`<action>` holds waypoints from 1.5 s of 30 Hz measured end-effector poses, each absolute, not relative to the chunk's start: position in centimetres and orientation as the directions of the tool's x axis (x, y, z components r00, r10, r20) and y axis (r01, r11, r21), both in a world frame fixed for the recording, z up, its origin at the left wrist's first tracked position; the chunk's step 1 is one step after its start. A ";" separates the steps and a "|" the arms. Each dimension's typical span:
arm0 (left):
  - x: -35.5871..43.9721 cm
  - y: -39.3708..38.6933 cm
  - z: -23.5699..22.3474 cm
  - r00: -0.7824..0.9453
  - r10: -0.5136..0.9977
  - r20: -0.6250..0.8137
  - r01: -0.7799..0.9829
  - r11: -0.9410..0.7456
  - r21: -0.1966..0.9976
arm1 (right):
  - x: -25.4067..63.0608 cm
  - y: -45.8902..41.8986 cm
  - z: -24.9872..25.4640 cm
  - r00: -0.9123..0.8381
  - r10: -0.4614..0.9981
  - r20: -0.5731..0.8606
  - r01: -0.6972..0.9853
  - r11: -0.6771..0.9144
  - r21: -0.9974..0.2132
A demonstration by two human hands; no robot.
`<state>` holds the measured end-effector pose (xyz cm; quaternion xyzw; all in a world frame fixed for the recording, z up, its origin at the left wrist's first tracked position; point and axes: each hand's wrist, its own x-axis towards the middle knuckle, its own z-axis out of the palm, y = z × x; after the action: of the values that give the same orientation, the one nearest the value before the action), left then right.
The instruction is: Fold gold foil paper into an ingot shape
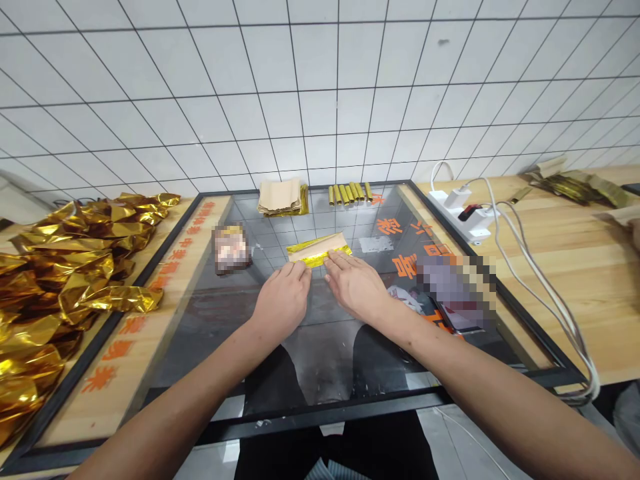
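Observation:
My left hand [283,297] and my right hand [354,285] lie side by side on a glass tabletop [225,333], their fingertips pressing the near edge of a tan paper sheet lined with gold foil [319,250]. The sheet lies tilted, with its gold strip towards me. Beyond it sit a stack of tan paper with gold foil beneath [283,198] and a row of several small gold rolls [350,193]. My hands hide part of the sheet's near edge.
A large heap of crumpled gold foil [65,280] covers the wooden left border. Blurred objects stand on the glass at left [231,249] and right [455,287]. On the wooden bench at right are a power strip [463,213], white cables, more foil [570,183] and another person's hand [633,233].

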<state>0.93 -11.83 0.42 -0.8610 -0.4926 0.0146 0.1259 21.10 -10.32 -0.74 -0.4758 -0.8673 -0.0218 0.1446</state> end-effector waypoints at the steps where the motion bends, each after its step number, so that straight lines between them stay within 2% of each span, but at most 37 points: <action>1: 0.9 -11.9 0.4 0.511 0.853 0.102 0.846 -0.479 -0.234 | 21.1 -10.3 -0.8 -0.505 0.817 0.278 0.831 0.547 -0.098; 6: 0.9 -12.3 0.6 0.485 0.864 0.139 0.864 -0.448 -0.230 | 21.1 -10.3 -1.0 -0.498 0.815 0.298 0.835 0.543 -0.089; 23: 1.2 -12.8 1.3 0.433 0.894 0.113 0.886 -0.399 -0.237 | 21.0 -10.3 -0.9 -0.494 0.821 0.287 0.840 0.535 -0.086; 27: 1.3 -13.0 1.6 0.406 0.910 0.082 0.899 -0.382 -0.217 | 21.2 -10.2 -1.2 -0.513 0.810 0.285 0.830 0.553 -0.076; 39: 0.5 -12.9 1.5 0.357 0.918 0.171 0.931 -0.336 -0.140 | 21.2 -10.3 -1.4 -0.513 0.806 0.294 0.829 0.554 -0.071; 41: 0.6 -13.0 1.5 0.382 0.900 0.211 0.924 -0.365 -0.115 | 21.2 -10.2 -1.5 -0.511 0.807 0.296 0.830 0.553 -0.076; 45: 1.4 -12.9 0.6 0.524 0.795 0.305 0.840 -0.541 -0.033 | 21.3 -10.1 -1.6 -0.519 0.803 0.292 0.826 0.559 -0.068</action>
<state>1.41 -12.88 0.61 -0.8684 -0.4708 -0.1279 0.0883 21.31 -10.07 -1.64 -0.4679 -0.8707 -0.0395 0.1464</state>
